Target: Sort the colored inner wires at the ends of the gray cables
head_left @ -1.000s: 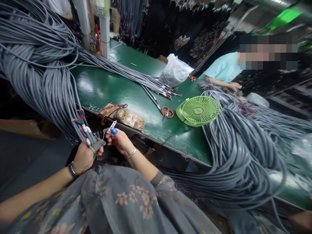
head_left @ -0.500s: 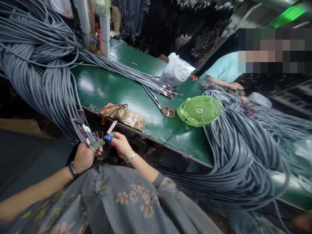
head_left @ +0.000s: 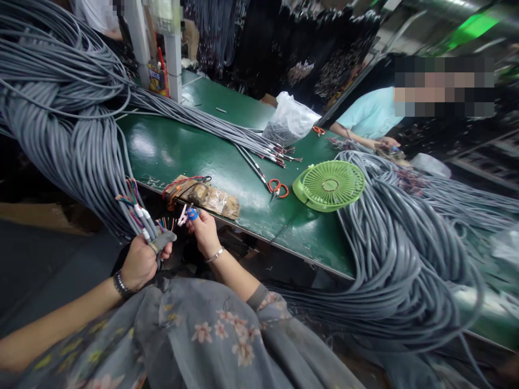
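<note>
My left hand [head_left: 140, 262] is wrapped round the ends of several grey cables [head_left: 140, 221], just in front of the table edge. Thin coloured wires [head_left: 165, 222] fan out from their stripped ends, and a grey covering shows on the thumb. Just to the right, my right hand [head_left: 206, 232] pinches a small pale pink tool [head_left: 182, 216], whose exact kind I cannot make out. Blue tape [head_left: 192, 214] wraps one of its fingers. A small gap separates the right hand from the wire ends.
On the green table [head_left: 194, 140] lie a taped brown block [head_left: 219, 200], orange-handled scissors [head_left: 277, 188], a green fan [head_left: 330, 185] and a plastic bag [head_left: 290, 121]. Thick grey cable coils hang left [head_left: 68, 140] and right [head_left: 405, 243]. A co-worker [head_left: 368, 116] sits across the table.
My right hand has moved away from the left hand, up and to the right, and the pink tool has turned in its fingers. The left hand keeps its hold on the cables.
</note>
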The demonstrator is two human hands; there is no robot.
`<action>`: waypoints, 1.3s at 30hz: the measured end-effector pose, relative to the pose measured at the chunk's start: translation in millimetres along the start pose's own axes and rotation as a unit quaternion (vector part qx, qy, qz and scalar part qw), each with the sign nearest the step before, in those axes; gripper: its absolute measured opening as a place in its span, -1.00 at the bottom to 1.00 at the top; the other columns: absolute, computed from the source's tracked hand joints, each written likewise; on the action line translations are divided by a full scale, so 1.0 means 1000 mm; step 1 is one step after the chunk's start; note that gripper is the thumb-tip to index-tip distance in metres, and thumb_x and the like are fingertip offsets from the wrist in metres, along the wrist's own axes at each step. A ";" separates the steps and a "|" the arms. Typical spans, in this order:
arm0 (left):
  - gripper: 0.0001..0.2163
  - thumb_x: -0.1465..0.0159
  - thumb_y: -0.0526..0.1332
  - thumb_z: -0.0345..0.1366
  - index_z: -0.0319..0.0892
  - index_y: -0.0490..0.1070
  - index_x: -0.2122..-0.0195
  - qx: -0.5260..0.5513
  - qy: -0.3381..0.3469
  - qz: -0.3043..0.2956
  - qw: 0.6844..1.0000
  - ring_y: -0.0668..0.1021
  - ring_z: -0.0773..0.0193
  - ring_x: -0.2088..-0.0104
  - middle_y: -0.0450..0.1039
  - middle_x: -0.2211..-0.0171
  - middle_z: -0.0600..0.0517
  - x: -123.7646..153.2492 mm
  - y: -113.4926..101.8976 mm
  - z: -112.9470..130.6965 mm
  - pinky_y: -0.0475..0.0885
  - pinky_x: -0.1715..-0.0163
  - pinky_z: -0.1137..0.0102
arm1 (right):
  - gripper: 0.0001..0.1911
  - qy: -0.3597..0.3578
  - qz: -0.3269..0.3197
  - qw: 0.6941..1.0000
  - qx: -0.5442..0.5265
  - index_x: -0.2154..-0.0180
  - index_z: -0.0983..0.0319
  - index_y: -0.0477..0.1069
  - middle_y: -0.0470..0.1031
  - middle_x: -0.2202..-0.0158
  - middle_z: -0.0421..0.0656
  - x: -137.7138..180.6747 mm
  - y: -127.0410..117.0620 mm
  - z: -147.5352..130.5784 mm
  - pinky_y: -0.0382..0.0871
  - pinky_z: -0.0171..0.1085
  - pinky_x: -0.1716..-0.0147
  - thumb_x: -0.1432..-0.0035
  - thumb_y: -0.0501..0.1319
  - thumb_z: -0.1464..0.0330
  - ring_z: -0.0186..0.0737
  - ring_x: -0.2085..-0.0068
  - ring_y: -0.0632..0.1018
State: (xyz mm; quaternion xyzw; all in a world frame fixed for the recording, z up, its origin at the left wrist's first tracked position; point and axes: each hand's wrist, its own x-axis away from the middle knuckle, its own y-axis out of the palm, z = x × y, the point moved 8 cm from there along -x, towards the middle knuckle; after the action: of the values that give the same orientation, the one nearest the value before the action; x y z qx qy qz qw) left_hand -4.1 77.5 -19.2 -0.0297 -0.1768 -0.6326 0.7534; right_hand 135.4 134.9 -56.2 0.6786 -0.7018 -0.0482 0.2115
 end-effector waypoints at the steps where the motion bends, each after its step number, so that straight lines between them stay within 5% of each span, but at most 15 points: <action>1: -0.76 0.21 0.47 -0.19 -0.14 0.44 0.61 0.000 -0.002 0.002 1.000 0.35 0.38 0.70 0.37 0.74 0.13 0.000 0.000 -0.001 0.21 0.71 0.47 | -0.51 -0.016 0.013 1.000 0.009 0.54 0.19 0.36 0.35 0.62 -0.31 0.000 -0.001 -0.001 0.21 -0.37 0.54 -0.08 0.38 -0.05 -0.41 0.58 0.26; 8: -0.71 0.23 0.51 -0.17 -0.15 0.43 0.63 -0.005 -0.010 0.001 1.000 0.37 0.39 0.70 0.39 0.74 0.13 -0.004 0.000 -0.007 0.25 0.70 0.48 | -0.46 0.113 -0.032 0.986 -0.120 0.43 0.21 0.47 0.43 0.54 -0.23 0.001 0.018 0.013 0.33 -0.35 0.50 -0.06 0.36 -0.15 -0.35 0.50 0.38; 16: -0.70 0.21 0.49 -0.14 -0.15 0.41 0.64 -0.023 -0.002 -0.008 1.000 0.37 0.40 0.69 0.37 0.73 0.14 -0.006 0.002 -0.010 0.25 0.70 0.48 | -0.54 0.116 0.006 0.979 -0.170 0.46 0.21 0.43 0.40 0.54 -0.25 -0.004 0.016 0.019 0.38 -0.32 0.41 -0.08 0.41 -0.04 -0.33 0.46 0.42; 24: -0.72 0.21 0.50 -0.17 -0.16 0.44 0.63 -0.004 0.005 -0.001 1.000 0.37 0.39 0.70 0.39 0.74 0.13 0.000 -0.004 -0.007 0.23 0.71 0.48 | -0.43 0.176 -0.055 0.967 -0.177 0.35 0.19 0.46 0.50 0.44 -0.19 0.006 0.021 0.019 0.39 -0.34 0.44 -0.24 0.15 -0.19 -0.31 0.46 0.44; 32: -0.75 0.15 0.48 -0.16 -0.17 0.47 0.66 -0.001 0.011 -0.058 0.998 0.31 0.43 0.71 0.35 0.77 0.13 0.004 -0.001 0.000 0.17 0.71 0.47 | -0.74 0.146 -0.045 0.973 -0.173 0.36 0.22 0.47 0.56 0.40 -0.20 0.006 0.018 0.008 0.37 -0.41 0.47 -0.25 0.32 0.17 -0.37 0.45 0.48; 39: -0.72 0.17 0.48 -0.14 -0.16 0.44 0.67 -0.009 -0.003 -0.074 0.997 0.28 0.42 0.72 0.32 0.77 0.12 -0.003 0.008 0.002 0.14 0.71 0.45 | -0.61 0.162 -0.039 0.978 -0.124 0.41 0.23 0.44 0.44 0.51 -0.26 0.010 0.016 0.012 0.32 -0.42 0.55 -0.13 0.40 0.05 -0.41 0.53 0.37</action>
State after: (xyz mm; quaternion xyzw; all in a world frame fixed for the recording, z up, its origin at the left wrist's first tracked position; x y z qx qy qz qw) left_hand 2.7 82.3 -16.8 -0.0255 -0.1748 -0.6883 0.7036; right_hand 116.3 123.3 -59.0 0.6729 -0.6195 -0.0329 0.4029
